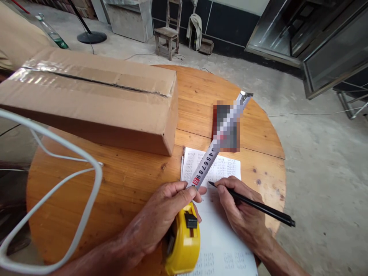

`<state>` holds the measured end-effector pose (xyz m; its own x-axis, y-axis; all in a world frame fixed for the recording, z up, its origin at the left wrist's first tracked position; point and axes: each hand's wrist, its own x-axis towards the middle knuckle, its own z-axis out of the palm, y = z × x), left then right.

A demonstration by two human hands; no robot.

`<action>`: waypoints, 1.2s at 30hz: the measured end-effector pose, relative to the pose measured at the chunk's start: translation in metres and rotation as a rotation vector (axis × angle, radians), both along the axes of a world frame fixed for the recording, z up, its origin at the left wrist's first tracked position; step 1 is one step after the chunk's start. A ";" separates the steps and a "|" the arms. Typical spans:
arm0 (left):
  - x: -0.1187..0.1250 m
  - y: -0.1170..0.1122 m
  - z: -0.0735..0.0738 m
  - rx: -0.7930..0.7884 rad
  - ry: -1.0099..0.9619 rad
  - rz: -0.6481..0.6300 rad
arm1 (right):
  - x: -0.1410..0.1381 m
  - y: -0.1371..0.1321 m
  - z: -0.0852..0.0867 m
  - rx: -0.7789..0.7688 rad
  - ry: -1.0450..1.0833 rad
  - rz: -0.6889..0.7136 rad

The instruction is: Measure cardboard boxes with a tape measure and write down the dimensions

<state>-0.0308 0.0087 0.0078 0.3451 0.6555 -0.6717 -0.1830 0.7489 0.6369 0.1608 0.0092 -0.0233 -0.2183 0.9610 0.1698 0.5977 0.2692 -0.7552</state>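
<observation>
While the left hand (163, 214) grips the yellow tape measure (184, 241) with its blade out, the right hand (241, 211) pinches a black pen (258, 207) over the paper (221, 237) on the counter (126, 180), beside the cardboard box (92, 99).

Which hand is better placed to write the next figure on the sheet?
Right: the right hand holds the pen, tip at the sheet; the left hand grips the tape measure.

Left hand (161, 218) grips tape measure (182, 245) (yellow); right hand (241, 214) holds pen (258, 207).

Red object (214, 124) beneath tape blade (205, 166), mostly blurred
</observation>
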 end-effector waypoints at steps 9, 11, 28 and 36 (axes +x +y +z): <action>-0.001 -0.002 -0.001 0.003 0.000 -0.010 | -0.001 0.000 0.001 0.012 0.015 0.024; -0.001 -0.002 -0.001 0.007 0.007 -0.013 | -0.002 0.000 0.001 0.012 0.012 0.026; 0.000 -0.002 -0.002 0.007 0.014 -0.013 | -0.002 0.002 0.002 -0.001 0.001 0.041; 0.000 -0.002 -0.001 0.015 0.007 -0.011 | -0.002 0.001 0.003 -0.004 0.004 0.034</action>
